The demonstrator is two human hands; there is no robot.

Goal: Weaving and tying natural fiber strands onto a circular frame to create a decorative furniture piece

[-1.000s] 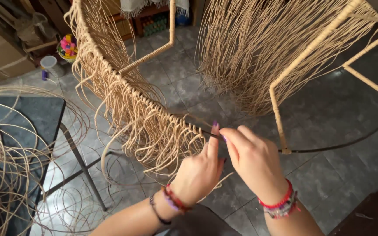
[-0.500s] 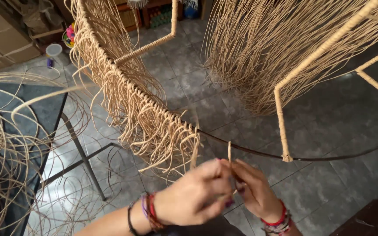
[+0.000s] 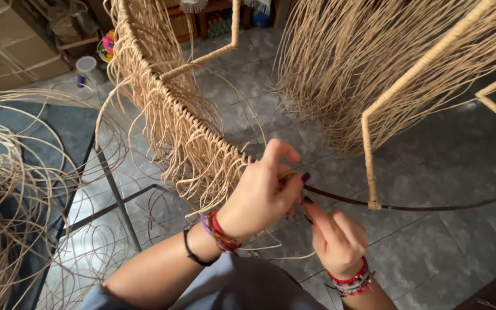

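**Both hands at the bare edge of the woven ring**

Your left hand (image 3: 262, 195) is curled closed around the dark metal ring (image 3: 420, 206), right where the woven rattan fringe (image 3: 196, 155) ends and the bare ring begins. Its fingers wrap over the top, the thumb tip pressing near the ring. Just below and slightly right of it, your right hand (image 3: 334, 238) is pinched narrow, fingertips drawn together on something thin beneath the ring; it looks like a rattan strand, but the strand itself is mostly hidden between your hands, so you cannot be sure of it from this view.

The ring runs from your hands off to the right, bare and dark, passing the foot of a rattan-wrapped upright strut (image 3: 368, 161). To the left, the ring is covered in tight wrapping, with loose strand ends hanging down from it in a dense curtain. More strands hang behind, upper right (image 3: 345, 63).

On your left, loose coils of rattan (image 3: 7, 189) lie on a dark surface (image 3: 81, 129) with thin metal legs. The grey tiled floor (image 3: 443, 166) shows below. A small white cup (image 3: 87, 66) stands on the floor far back.
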